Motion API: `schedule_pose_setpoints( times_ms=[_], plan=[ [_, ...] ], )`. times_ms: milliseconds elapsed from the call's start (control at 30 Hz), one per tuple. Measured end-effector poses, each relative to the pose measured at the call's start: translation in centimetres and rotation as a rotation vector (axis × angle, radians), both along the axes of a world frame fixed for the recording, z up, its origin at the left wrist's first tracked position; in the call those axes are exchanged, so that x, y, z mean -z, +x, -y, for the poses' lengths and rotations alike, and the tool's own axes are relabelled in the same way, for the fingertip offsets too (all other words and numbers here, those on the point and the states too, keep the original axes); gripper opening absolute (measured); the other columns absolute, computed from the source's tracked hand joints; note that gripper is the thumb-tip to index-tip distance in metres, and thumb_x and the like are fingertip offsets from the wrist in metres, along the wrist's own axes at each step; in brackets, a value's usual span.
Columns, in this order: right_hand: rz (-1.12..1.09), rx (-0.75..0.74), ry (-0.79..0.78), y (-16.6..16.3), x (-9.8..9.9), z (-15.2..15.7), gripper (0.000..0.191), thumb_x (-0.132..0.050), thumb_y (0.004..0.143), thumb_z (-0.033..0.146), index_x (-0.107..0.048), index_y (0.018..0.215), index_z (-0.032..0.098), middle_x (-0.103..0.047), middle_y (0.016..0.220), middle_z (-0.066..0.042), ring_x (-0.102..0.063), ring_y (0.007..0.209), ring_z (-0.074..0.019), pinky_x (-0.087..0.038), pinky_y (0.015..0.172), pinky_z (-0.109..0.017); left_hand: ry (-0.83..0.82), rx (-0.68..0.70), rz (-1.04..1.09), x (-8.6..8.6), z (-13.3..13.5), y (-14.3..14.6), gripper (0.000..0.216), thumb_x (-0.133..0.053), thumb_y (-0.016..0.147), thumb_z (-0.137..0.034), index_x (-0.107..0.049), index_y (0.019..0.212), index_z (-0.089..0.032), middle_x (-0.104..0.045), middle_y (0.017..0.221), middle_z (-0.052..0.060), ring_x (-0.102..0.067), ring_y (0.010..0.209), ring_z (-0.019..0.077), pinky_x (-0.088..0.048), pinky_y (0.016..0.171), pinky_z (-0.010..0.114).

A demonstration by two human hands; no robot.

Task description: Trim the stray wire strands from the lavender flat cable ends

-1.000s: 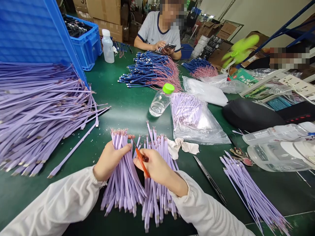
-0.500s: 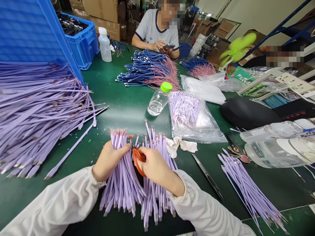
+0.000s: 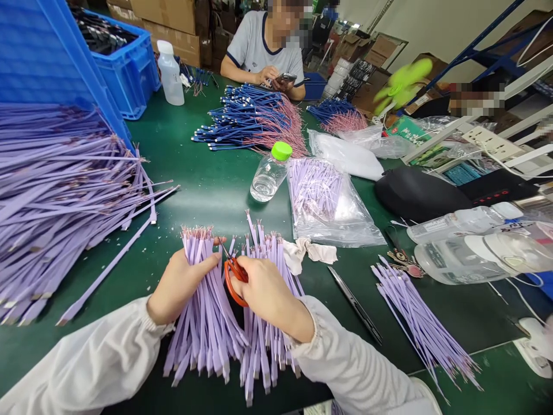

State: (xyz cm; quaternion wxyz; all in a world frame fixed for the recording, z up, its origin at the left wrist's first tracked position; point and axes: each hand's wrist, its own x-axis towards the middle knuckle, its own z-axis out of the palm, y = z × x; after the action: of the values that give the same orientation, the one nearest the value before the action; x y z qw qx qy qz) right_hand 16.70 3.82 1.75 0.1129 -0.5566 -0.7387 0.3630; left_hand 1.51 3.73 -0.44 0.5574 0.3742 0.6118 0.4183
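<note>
Right now the left hand (image 3: 184, 286) is clenched around a bundle of lilac flat cables (image 3: 201, 311), its fingers (image 3: 203, 264) wrapped tightly across the strands. The bundle sits toward the near edge of the counter (image 3: 207, 190), with a second bunch of lilac cables (image 3: 263, 340) just beside it. The right hand (image 3: 268, 300) grasps orange-handled scissors (image 3: 233, 280), its fingers closed around the loops, and the slim blades angle up and away, just beside the far cable tips.

The danger lies in how near those blades are to the gripping hand. A slip or a careless snip could nick the left hand or score a lilac jacket. If the grip loosens, strands could slide out of the bundle and tangle with the bunch beside it.

The bundle's long axis runs roughly toward and away from the person. Its frayed, coppery ends point to the far side of the counter, and its metal-tipped ends fan down toward the near edge. A much larger pile of lilac cables (image 3: 64, 190) lies along the left side of the counter, and steel tweezers (image 3: 354, 305) lie to the right.
</note>
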Motion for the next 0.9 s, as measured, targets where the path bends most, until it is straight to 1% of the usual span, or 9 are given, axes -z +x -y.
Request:
schedule_pose_setpoints(
  times_ms=[133, 200, 267, 333, 467, 567, 733, 800, 900],
  plan=[
    [-0.207, 0.139, 0.079, 0.1, 0.5, -0.6, 0.02, -0.05, 0.079, 0.016, -0.043, 0.06, 0.019, -0.045, 0.055, 0.005, -0.039, 0.05, -0.0087, -0.032, 0.052, -0.023, -0.028, 0.058, -0.03, -0.1, 0.1, -0.1, 0.05, -0.071, 0.061, -0.053, -0.07, 0.092, -0.014, -0.072, 0.097, 0.011, -0.063, 0.097, 0.0345, -0.048, 0.087, 0.044],
    [-0.317, 0.181, 0.173, 0.2, 0.8, -1.0, 0.008, -0.05, 0.079, 0.018, -0.055, 0.072, 0.018, -0.051, 0.065, 0.002, -0.045, 0.057, -0.0101, -0.038, 0.057, -0.023, -0.028, 0.068, -0.023, 0.0, 0.1, -0.1, 0.048, -0.068, 0.063, -0.056, -0.071, 0.085, -0.014, -0.072, 0.093, 0.012, -0.064, 0.095, 0.0345, -0.048, 0.087, 0.043],
    [-0.383, 0.175, 0.263, 0.2, 0.9, -1.3, 0.015, -0.05, 0.077, 0.017, -0.061, 0.087, 0.017, -0.052, 0.074, 0.0, -0.049, 0.064, -0.0112, -0.041, 0.062, -0.024, -0.03, 0.055, 0.01, 0.0, 0.2, 0.0, 0.049, -0.067, 0.064, -0.057, -0.071, 0.086, -0.014, -0.072, 0.094, 0.012, -0.064, 0.097, 0.034, -0.048, 0.087, 0.042],
    [-0.406, 0.141, 0.317, 0.3, 1.0, -1.6, 0.022, -0.05, 0.077, 0.016, -0.063, 0.093, 0.016, -0.05, 0.075, -0.001, -0.048, 0.066, -0.0118, -0.042, 0.064, -0.024, -0.05, 0.037, 0.018, 0.0, 0.2, 0.0, 0.051, -0.068, 0.063, -0.057, -0.069, 0.091, -0.013, -0.072, 0.096, 0.011, -0.063, 0.097, 0.0344, -0.049, 0.086, 0.043],
    [-0.399, 0.068, 0.348, 0.3, 0.9, -1.9, 0.022, -0.049, 0.076, 0.016, -0.064, 0.092, 0.017, -0.043, 0.071, 0.002, -0.045, 0.064, -0.0111, -0.041, 0.064, -0.024, -0.049, 0.059, 0.001, 0.0, 0.2, 0.0, 0.053, -0.069, 0.063, -0.056, -0.069, 0.093, -0.013, -0.073, 0.095, 0.01, -0.063, 0.098, 0.0348, -0.05, 0.085, 0.042],
    [-0.378, 0.034, 0.361, 0.3, 0.9, -1.9, 0.026, -0.048, 0.072, 0.01, -0.064, 0.092, 0.016, -0.045, 0.073, 0.001, -0.045, 0.066, -0.011, -0.042, 0.067, -0.024, -0.046, 0.063, 0.005, -0.2, 0.2, 0.0, 0.052, -0.07, 0.062, -0.056, -0.07, 0.093, -0.014, -0.073, 0.095, 0.01, -0.064, 0.096, 0.0345, -0.051, 0.083, 0.041],
    [-0.334, 0.1, 0.401, 0.5, 1.1, -2.1, 0.026, -0.046, 0.069, 0.008, -0.065, 0.086, 0.015, -0.049, 0.076, -0.001, -0.048, 0.067, -0.012, -0.043, 0.067, -0.025, -0.053, 0.049, -0.04, -0.1, 0.2, 0.1, 0.052, -0.069, 0.061, -0.058, -0.07, 0.086, -0.013, -0.073, 0.089, 0.011, -0.063, 0.096, 0.0355, -0.05, 0.081, 0.041],
    [-0.33, 0.082, 0.412, 0.7, 1.1, -2.1, 0.029, -0.046, 0.07, 0.009, -0.065, 0.09, 0.016, -0.049, 0.077, -0.001, -0.049, 0.068, -0.0124, -0.043, 0.068, -0.025, -0.046, 0.045, -0.025, 0.0, 0.2, 0.1, 0.051, -0.069, 0.062, -0.058, -0.07, 0.086, -0.013, -0.073, 0.088, 0.01, -0.063, 0.097, 0.035, -0.05, 0.083, 0.041],
    [-0.352, -0.026, 0.414, 0.9, 1.3, -2.3, 0.036, -0.047, 0.072, 0.01, -0.064, 0.104, 0.017, -0.05, 0.083, -0.002, -0.051, 0.074, -0.0132, -0.044, 0.072, -0.026, -0.034, 0.057, -0.02, 0.1, 0.1, 0.0, 0.049, -0.069, 0.063, -0.057, -0.069, 0.086, -0.013, -0.073, 0.09, 0.01, -0.063, 0.097, 0.0344, -0.05, 0.084, 0.042]
  ],
)
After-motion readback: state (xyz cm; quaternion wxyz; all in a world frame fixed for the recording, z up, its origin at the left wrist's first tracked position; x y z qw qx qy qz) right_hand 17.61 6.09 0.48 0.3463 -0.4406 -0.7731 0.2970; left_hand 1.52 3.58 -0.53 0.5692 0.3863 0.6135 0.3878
